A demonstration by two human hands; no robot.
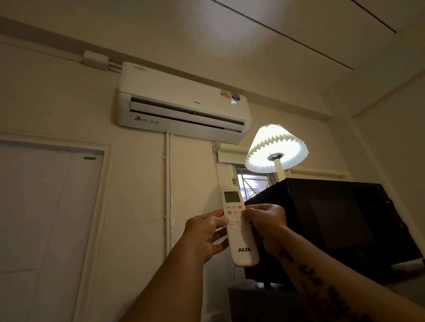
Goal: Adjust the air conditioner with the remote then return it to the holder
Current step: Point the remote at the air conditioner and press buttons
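Observation:
A white AUX remote point(243, 250) with a small grey screen points up toward the wall. My left hand point(205, 234) grips its left side and my right hand point(268, 225) grips its right side, the right thumb resting on the buttons. High on the wall hangs the white air conditioner point(179, 96); its flap is open and its display reads 24. No holder for the remote is in sight.
A black microwave point(343, 221) stands just right of my hands, with a lit pleated lamp point(275, 146) on top. A white door point(38, 217) fills the left. A window point(249, 181) sits behind the remote, and a white pipe point(168, 187) runs down the wall.

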